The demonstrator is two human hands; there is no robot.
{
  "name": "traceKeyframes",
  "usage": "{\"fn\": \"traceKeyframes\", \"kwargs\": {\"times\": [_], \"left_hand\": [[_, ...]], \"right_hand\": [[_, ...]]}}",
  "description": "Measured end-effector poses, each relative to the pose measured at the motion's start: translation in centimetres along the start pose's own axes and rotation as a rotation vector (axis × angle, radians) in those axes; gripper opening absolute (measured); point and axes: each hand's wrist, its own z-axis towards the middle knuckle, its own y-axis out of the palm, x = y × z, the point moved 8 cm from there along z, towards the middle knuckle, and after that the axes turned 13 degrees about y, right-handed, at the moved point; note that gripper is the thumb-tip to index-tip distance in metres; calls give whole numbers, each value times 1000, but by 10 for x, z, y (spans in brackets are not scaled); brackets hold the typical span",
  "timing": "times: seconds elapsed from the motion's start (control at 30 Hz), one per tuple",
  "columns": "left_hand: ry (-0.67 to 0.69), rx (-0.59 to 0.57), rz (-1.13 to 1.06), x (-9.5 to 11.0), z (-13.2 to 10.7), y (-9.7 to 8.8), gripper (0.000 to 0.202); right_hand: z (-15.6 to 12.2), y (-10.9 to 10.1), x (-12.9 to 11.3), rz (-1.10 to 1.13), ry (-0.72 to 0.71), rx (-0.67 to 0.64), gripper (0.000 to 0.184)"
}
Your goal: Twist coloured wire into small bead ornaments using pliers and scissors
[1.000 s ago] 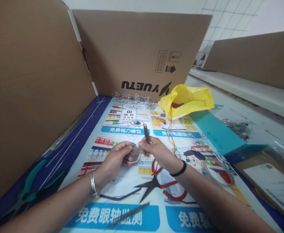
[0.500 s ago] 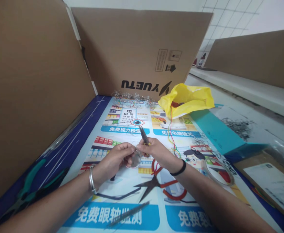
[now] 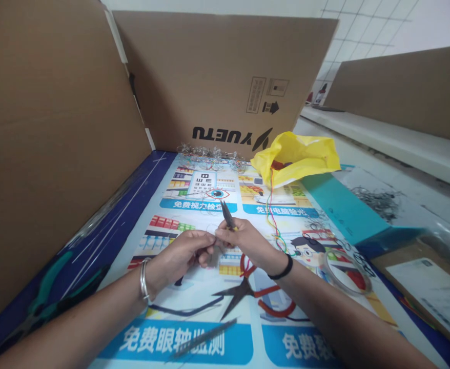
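My left hand (image 3: 188,251) is closed in a pinch on a thin wire (image 3: 214,228), of which only faint strands show near the fingertips. Wrapped around small pliers (image 3: 228,215), my right hand (image 3: 240,238) keeps their dark pointed jaws aimed away from me. Its thumb and finger meet the left fingertips at the wire. Just below the hands lie scissors (image 3: 240,293) with red-orange handles, their blades apart. A bundle of thin straight wires (image 3: 205,338) rests closer to me.
Tangled wire pieces (image 3: 213,156) lie along the upright cardboard (image 3: 217,77). A yellow bag (image 3: 305,154) with coloured cords stands at the back right. A tape roll (image 3: 348,271) lies to the right. Green-handled pliers (image 3: 50,287) are at the left, beside another cardboard wall (image 3: 48,128).
The round wire loop seen between my hands has turned or dropped from clear view; only thin strands show now. Both hands stay almost in place, with the pliers still in the right.
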Motion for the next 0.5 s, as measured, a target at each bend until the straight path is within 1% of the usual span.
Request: {"fn": "traceKeyframes", "kwargs": {"times": [0.07, 0.2, 0.27, 0.33, 0.4, 0.5], "left_hand": [[4, -8, -12, -1, 0, 1, 28], [54, -12, -24, 1, -1, 1, 27], [76, 17, 1, 3, -1, -1, 26], [106, 77, 38, 8, -1, -5, 24], [142, 165, 87, 15, -1, -11, 20], [192, 292, 189, 23, -2, -21, 18]], "right_hand": [[0, 1, -1, -3, -1, 1, 33], [0, 1, -2, -45, -19, 0, 33], [-1, -4, -6, -135, -56, 52, 32], [-2, -12, -11, -303, -108, 154, 30], [-6, -20, -19, -555, -169, 282, 28], [-15, -23, -27, -953, -223, 453, 28]]}}
